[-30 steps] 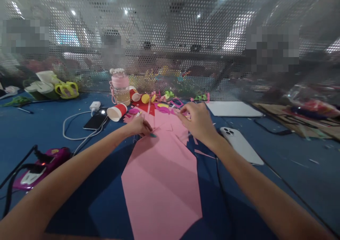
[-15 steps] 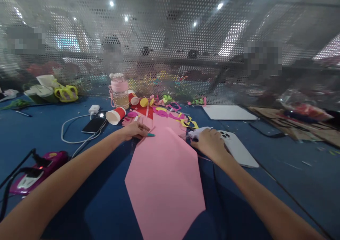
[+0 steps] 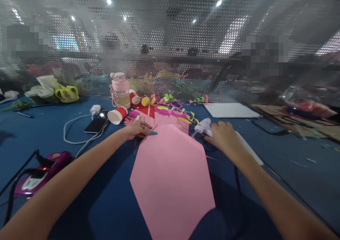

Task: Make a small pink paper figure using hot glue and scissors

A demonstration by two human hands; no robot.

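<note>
A large pink sheet of paper (image 3: pixel 172 176) with angled edges lies in front of me on the blue table. At its upper left edge, my left hand (image 3: pixel 138 129) is closed on the paper, fingers bent, and a teal tip like a long nail points across the sheet. Right of the paper, my right hand (image 3: pixel 224 135) is wrapped round a white glue gun (image 3: pixel 203 127), its nozzle pointing left and down towards the sheet. Its grip is hidden by the fingers. A black cord (image 3: pixel 237 179) runs down below that hand. Pink, yellow and magenta paper scraps (image 3: pixel 170 110) lie beyond the sheet.
At the left are a purple power strip (image 3: pixel 44 172), a black phone (image 3: pixel 97 122) with a white cable, and a red paper cup (image 3: pixel 118 115). A pink-topped bottle (image 3: pixel 120 91) stands behind. A white board (image 3: pixel 231 110) and brown cardboard (image 3: pixel 294 121) lie right. A perforated metal screen (image 3: pixel 170 38) borders the back.
My right hand has moved to the right with the glue gun, away from the paper's edge, and now covers most of the white phone. My left hand stays on the paper.
</note>
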